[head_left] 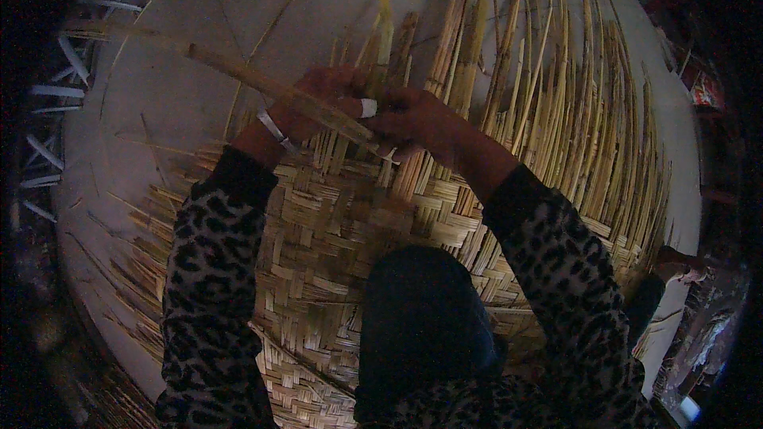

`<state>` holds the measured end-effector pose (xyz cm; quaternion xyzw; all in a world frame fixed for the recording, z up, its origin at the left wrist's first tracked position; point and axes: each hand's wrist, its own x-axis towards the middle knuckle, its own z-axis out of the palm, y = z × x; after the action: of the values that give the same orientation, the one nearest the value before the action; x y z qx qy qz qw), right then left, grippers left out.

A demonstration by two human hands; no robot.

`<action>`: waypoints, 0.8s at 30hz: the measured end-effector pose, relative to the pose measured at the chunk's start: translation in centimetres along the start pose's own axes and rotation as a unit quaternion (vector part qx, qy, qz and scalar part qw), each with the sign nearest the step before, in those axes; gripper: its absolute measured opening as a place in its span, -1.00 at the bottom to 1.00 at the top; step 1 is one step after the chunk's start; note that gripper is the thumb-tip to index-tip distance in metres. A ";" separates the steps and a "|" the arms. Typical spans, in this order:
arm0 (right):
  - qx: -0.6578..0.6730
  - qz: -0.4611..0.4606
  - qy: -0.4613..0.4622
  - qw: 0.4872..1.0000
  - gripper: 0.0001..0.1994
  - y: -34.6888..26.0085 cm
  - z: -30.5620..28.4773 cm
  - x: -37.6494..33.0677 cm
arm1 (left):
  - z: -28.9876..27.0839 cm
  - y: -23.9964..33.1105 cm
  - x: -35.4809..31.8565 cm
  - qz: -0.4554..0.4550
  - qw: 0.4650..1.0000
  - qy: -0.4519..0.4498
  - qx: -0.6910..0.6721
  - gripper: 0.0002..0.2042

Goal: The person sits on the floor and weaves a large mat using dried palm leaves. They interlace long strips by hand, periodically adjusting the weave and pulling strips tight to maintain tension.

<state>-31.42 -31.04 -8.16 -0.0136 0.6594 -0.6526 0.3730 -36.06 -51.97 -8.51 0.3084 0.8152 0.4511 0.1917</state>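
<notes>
The left hand (318, 103) is closed around a long flat reed strip (262, 83), which runs from the upper left across the pale floor (159, 103) and passes under the fingers toward the centre. A white band (274, 129) sits on the left wrist, and a white wrap (368, 107) covers one finger between the two hands. The right hand (413, 119) is curled shut just beside the left, gripping the same strip where it meets the loose upright strips (524, 87). Both hands work at the upper edge of the woven mat (342, 230), at the line where finished weave ends and unwoven strips begin. The mat lies flat on the floor, its checkered weave extending toward the lower edge of the view. The unwoven strips fan outward from the weave toward the top and right. Both forearms wear leopard-print sleeves (211, 270). A knee in dark fabric (421, 310) rests on the mat below the hands. Loose strip ends project from the mat's left border (143, 222).
</notes>
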 end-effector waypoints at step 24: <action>0.038 -0.060 0.060 0.996 -0.67 0.8 -1.2 0.4 | 1.4 -1.3 -0.4 -0.048 0.980 -0.157 0.112 -0.62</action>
<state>-31.96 -30.14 -9.24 -0.0003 0.6535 -0.6979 0.2929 -35.32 -51.90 -10.32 0.3554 0.8340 0.2936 0.3031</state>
